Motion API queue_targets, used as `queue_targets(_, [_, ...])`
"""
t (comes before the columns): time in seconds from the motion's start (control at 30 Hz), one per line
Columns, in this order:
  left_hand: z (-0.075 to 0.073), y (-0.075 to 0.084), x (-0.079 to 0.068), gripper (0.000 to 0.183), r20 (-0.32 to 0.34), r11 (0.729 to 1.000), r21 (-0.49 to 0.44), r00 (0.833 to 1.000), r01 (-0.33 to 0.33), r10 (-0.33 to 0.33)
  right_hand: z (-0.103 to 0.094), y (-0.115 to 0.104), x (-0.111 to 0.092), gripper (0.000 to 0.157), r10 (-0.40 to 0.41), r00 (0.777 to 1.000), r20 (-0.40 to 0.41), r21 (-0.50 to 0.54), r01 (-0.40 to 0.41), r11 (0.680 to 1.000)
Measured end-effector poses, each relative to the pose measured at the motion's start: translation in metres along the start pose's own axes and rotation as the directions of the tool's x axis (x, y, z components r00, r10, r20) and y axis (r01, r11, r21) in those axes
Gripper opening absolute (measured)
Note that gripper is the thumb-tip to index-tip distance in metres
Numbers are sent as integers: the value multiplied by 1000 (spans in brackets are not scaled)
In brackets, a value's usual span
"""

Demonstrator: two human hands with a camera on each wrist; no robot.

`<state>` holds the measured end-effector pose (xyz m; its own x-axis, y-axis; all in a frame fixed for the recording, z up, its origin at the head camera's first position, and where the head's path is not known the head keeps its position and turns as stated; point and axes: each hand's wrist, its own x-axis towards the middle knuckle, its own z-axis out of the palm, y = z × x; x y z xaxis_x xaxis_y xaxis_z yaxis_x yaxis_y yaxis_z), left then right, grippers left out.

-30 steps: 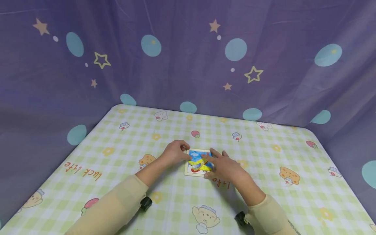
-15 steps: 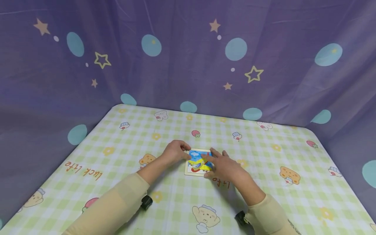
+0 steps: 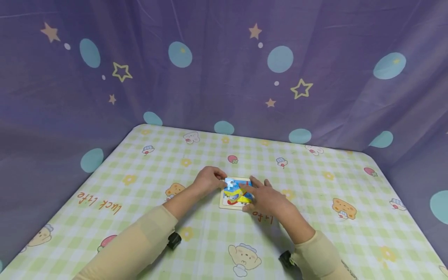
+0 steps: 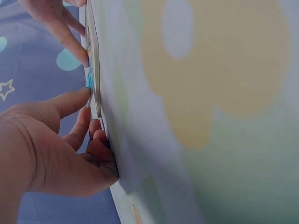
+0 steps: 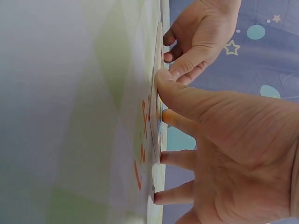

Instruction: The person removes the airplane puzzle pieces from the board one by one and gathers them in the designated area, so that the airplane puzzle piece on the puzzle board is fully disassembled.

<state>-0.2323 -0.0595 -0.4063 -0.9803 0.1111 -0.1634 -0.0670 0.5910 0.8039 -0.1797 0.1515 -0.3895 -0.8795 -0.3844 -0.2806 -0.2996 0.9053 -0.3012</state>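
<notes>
1. Between the two sleeves, a wide lane runs over the checked tablecloth (image 3: 204, 252) to the near rim of the puzzle board (image 3: 231, 207)
2. Black wrist devices, one at the left sleeve (image 3: 140, 239) and one at the right sleeve (image 3: 318, 256), jut into that lane's sides
3. The left hand (image 3: 208, 181) blocks the board's far left corner, pinching a puzzle piece (image 3: 229, 181) there
4. The right hand (image 3: 269, 199), fingers spread, bars the right side
5. Beyond the board, open cloth reaches back to the curtain (image 3: 224, 89), which walls the far edge and both sides
</notes>
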Motion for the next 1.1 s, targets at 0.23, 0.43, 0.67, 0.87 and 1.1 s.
queue_targets(0.23, [1,1,-3,10,-34,998,-55,999,-35,33,0,1,-1,76,-14,1000,-2,15,14,1000])
queue_targets(0.43, [2,3,-2,6,-47,996,-82,998,-45,41,-2,0,-1,76,-17,1000,-3,-6,17,1000])
queue_targets(0.67, [1,5,0,7,-41,994,-101,999,-33,29,-5,0,0,75,-13,1000,-1,-15,13,1000])
queue_targets(0.87, [1,4,1,9,-46,985,-169,999,-22,14,-5,0,0,75,-8,1000,-3,-5,8,1000])
queue_targets(1.1, [-2,-2,1,9,-49,971,-241,998,15,-27,0,1,0,76,-9,1000,-3,37,9,999])
